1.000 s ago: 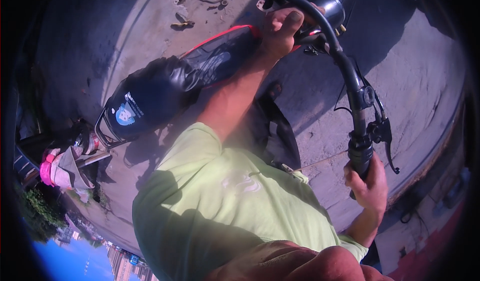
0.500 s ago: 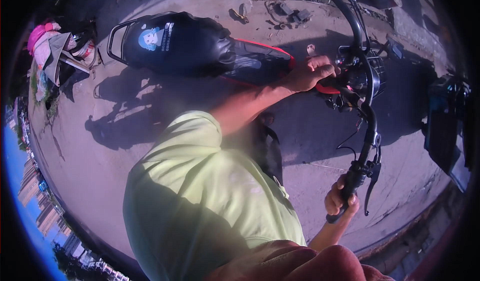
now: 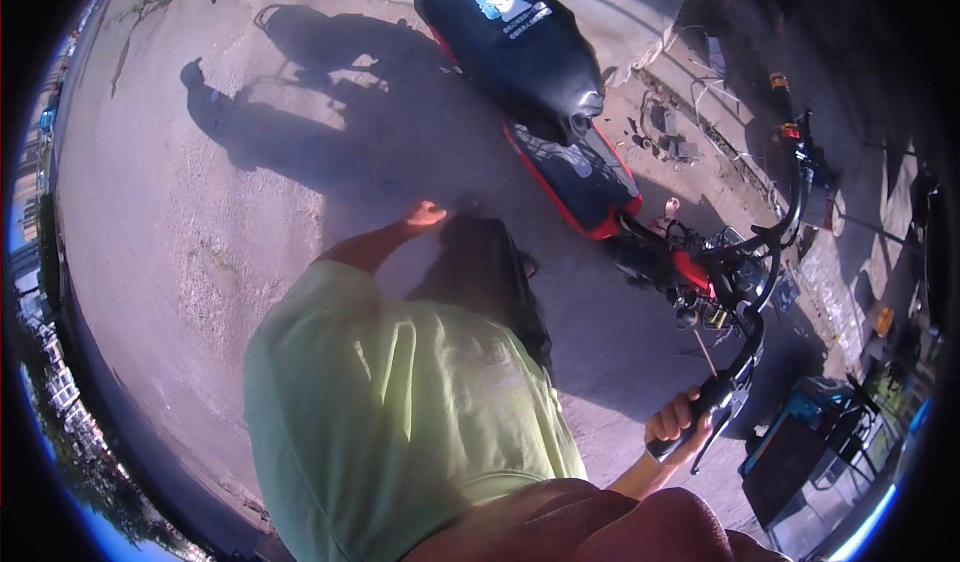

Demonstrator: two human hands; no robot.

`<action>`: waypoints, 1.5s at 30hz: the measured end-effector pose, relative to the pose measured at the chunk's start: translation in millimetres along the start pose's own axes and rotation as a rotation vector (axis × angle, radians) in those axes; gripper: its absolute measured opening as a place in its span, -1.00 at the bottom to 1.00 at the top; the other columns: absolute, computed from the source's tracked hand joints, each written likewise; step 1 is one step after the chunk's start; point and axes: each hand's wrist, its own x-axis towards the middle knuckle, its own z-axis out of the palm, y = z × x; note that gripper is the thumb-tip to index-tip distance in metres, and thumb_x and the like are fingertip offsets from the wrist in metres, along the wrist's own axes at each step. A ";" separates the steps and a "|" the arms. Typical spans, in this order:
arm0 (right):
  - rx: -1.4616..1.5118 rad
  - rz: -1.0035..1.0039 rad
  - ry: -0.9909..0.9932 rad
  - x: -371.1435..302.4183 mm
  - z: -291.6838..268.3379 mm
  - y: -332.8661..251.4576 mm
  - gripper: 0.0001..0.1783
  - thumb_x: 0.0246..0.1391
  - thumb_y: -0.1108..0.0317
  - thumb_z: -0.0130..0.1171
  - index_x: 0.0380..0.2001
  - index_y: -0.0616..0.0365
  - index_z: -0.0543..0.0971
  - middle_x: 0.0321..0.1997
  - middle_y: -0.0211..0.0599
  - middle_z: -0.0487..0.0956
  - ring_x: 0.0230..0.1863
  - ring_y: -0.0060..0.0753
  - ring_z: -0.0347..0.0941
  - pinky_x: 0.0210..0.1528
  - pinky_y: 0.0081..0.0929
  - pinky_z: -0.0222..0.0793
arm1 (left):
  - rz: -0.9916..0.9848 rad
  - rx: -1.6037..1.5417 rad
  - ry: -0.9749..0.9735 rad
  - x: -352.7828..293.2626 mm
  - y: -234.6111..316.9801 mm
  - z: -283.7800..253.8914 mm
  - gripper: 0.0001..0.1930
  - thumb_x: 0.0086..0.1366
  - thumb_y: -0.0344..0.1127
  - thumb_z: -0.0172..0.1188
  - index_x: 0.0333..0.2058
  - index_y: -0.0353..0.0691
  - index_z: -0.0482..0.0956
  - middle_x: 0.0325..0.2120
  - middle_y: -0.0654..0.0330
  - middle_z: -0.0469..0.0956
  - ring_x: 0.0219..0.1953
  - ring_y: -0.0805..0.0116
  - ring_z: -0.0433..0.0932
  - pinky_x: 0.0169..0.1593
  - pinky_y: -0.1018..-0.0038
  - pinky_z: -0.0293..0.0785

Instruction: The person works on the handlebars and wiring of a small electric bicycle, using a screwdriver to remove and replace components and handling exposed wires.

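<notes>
A red and black scooter (image 3: 575,187) stands in front of me. Its black seat (image 3: 505,52) bears a cartoon decal with blue hair. My right hand (image 3: 682,428) is wrapped around the black rubber grip at the near end of the handlebar (image 3: 745,357), beside the brake lever. Away from the scooter, my left hand (image 3: 426,214) hangs above the ground at my side. Its fingers look curled, and whatever they may hold is too small to make out. Near the steering column is a red panel (image 3: 692,274) among dark parts and cables.
A dark, boxy vehicle with some blue (image 3: 800,442) stands at the lower right, ahead of the scooter. Loose metal parts (image 3: 665,137) lie on the ground beyond the scooter, near a concrete edge. Shadows of the scooter and a person stretch across the pavement (image 3: 210,292) on the left.
My left hand has left the area by the steering column and moved left, to my side. The view has turned, so the scooter now slants down to the right. My right hand stays on the grip.
</notes>
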 end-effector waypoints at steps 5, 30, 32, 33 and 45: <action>-0.215 0.033 0.262 -12.0 -2.2 -13.2 -0.46 0.36 -0.01 0.19 0.19 0.10 0.37 -0.33 -0.45 0.29 -0.47 -0.54 0.14 -0.49 -0.58 0.15 | -0.258 -0.163 -0.226 -25.7 -32.5 7.3 -0.57 0.40 0.11 0.19 -0.39 -0.17 0.68 -0.56 0.12 0.61 -0.44 0.30 0.62 -0.37 0.28 0.52; -0.983 0.085 0.949 6.3 60.0 -2.4 -0.74 0.30 0.06 0.30 -0.23 0.01 0.59 -0.45 -0.52 0.47 -0.54 -0.57 0.37 -0.55 -0.58 0.32 | -0.264 -0.415 0.042 -114.9 -325.5 -106.8 -0.67 0.32 -0.07 0.21 -0.32 -0.27 0.65 -0.52 0.16 0.61 -0.55 0.34 0.55 -0.52 0.36 0.44; -1.006 0.061 0.954 1.2 61.2 -4.4 -0.73 0.30 0.05 0.30 -0.23 -0.01 0.59 -0.45 -0.54 0.46 -0.54 -0.58 0.36 -0.55 -0.58 0.32 | -0.304 -0.690 0.037 -125.9 -282.6 -115.0 -0.67 0.32 -0.07 0.22 -0.27 -0.27 0.65 -0.46 0.17 0.62 -0.50 0.35 0.57 -0.48 0.38 0.46; -1.014 0.049 0.960 -4.4 62.3 -2.9 -0.73 0.30 0.04 0.30 -0.23 -0.01 0.59 -0.45 -0.55 0.46 -0.54 -0.58 0.36 -0.54 -0.57 0.32 | -0.340 -0.875 0.038 -129.5 -258.8 -121.0 -0.67 0.32 -0.07 0.23 -0.25 -0.27 0.65 -0.44 0.18 0.62 -0.48 0.36 0.57 -0.45 0.39 0.47; -1.053 -0.012 0.984 -7.5 54.6 7.2 -0.71 0.26 0.03 0.34 -0.29 0.00 0.59 -0.50 -0.52 0.48 -0.58 -0.57 0.42 -0.59 -0.57 0.33 | -0.201 -0.664 -0.010 -77.9 -244.3 -162.6 -0.79 0.35 -0.13 0.22 -0.25 -0.15 0.55 -0.46 0.26 0.54 -0.48 0.41 0.55 -0.47 0.44 0.39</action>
